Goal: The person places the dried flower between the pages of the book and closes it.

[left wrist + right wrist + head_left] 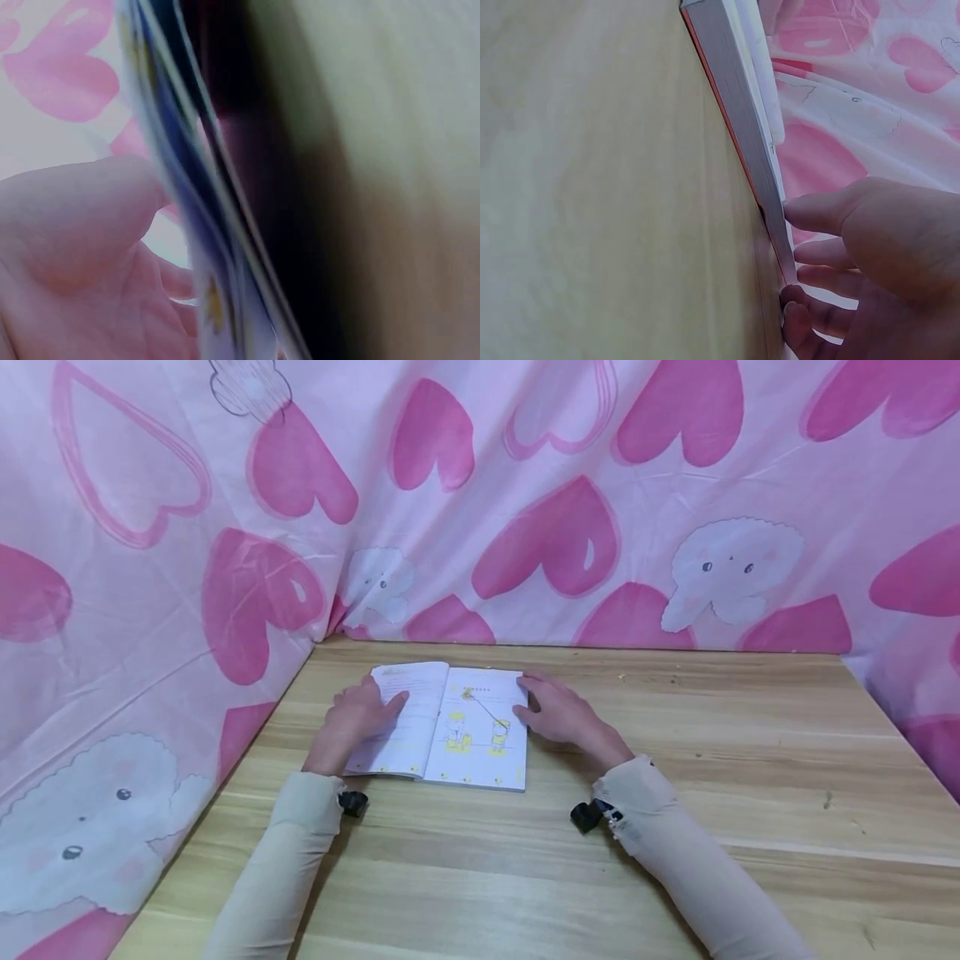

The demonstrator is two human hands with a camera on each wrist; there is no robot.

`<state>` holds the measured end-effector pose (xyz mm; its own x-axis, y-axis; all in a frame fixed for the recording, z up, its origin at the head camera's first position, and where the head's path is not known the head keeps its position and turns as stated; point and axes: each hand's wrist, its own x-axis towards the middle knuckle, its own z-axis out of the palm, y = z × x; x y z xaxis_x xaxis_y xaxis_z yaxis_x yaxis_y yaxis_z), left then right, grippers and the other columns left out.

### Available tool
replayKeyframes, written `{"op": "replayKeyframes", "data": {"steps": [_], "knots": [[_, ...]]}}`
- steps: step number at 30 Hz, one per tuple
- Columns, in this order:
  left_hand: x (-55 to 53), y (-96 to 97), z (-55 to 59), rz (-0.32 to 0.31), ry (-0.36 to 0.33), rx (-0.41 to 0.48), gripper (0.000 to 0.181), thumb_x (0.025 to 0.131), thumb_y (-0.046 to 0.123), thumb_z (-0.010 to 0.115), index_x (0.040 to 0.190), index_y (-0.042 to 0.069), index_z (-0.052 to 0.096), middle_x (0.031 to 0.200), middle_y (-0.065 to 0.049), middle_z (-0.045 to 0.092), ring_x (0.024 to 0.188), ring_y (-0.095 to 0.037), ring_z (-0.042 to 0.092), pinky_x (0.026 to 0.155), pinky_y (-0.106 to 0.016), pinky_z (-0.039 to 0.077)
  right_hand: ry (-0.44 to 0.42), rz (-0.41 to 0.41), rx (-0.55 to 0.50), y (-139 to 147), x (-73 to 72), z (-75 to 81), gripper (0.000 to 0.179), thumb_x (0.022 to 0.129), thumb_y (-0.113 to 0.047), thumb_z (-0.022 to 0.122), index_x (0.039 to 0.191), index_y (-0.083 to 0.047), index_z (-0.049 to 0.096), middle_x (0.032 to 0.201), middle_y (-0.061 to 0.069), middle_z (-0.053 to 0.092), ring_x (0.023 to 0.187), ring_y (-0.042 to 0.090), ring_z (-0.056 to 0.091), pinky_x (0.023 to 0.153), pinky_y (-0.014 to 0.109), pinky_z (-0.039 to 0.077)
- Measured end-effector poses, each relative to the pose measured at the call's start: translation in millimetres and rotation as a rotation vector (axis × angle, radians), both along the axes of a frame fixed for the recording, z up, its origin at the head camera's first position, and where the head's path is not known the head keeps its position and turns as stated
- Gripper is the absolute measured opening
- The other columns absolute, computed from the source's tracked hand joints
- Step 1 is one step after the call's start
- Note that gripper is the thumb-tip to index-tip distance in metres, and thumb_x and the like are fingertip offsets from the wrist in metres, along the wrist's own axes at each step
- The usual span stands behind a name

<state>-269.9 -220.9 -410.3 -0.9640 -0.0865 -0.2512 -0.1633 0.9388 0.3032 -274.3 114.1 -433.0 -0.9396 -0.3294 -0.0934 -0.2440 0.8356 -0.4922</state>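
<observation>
An open book (480, 760) lies on the wooden table, its white pages printed with yellow drawings on the right and lines of text on the left. My left hand (356, 714) grips the left side, thumb over the page and fingers round the outer edge. Blurred page edges of the book (225, 247) run beside the left hand (82, 247) in the left wrist view. On the opposite side my right hand (562, 710) holds the right edge. Seen from the right wrist, the thumb of that hand (885, 255) meets the top page, with curled fingers along the thick page block.
Pink cloth (540, 527) with hearts and white cartoon animals hangs behind and to the left of the wooden table (712, 760). Small dark cameras (588, 817) sit at both wrists, beside the light sleeves (675, 835).
</observation>
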Motion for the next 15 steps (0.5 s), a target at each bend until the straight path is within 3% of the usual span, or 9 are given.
{"op": "replayKeyframes", "data": {"steps": [8, 15], "knots": [[1.1, 1.5, 7.5, -0.05, -0.024, 0.027, 0.087, 0.11, 0.064, 0.039, 0.162, -0.005, 0.032, 0.148, -0.036, 0.055, 0.12, -0.043, 0.061, 0.104, -0.063, 0.052, 0.006, 0.001, 0.006, 0, 0.7, -1.1, 0.066, 0.109, -0.036, 0.064, 0.166, -0.009, 0.042, 0.178, 0.012, 0.032, 0.165, 0.036, 0.031, 0.13, 0.061, 0.034], [2.5, 5.3, 12.6, -0.069, -0.023, 0.125, 0.096, 0.109, 0.067, 0.037, 0.171, -0.003, 0.015, 0.167, -0.033, 0.039, 0.139, -0.045, 0.054, 0.119, -0.063, 0.045, 0.018, 0.013, 0.007, 0, 0.8, -2.6, 0.067, 0.109, -0.036, 0.064, 0.166, -0.009, 0.042, 0.178, 0.012, 0.032, 0.164, 0.035, 0.034, 0.128, 0.061, 0.036]]}}
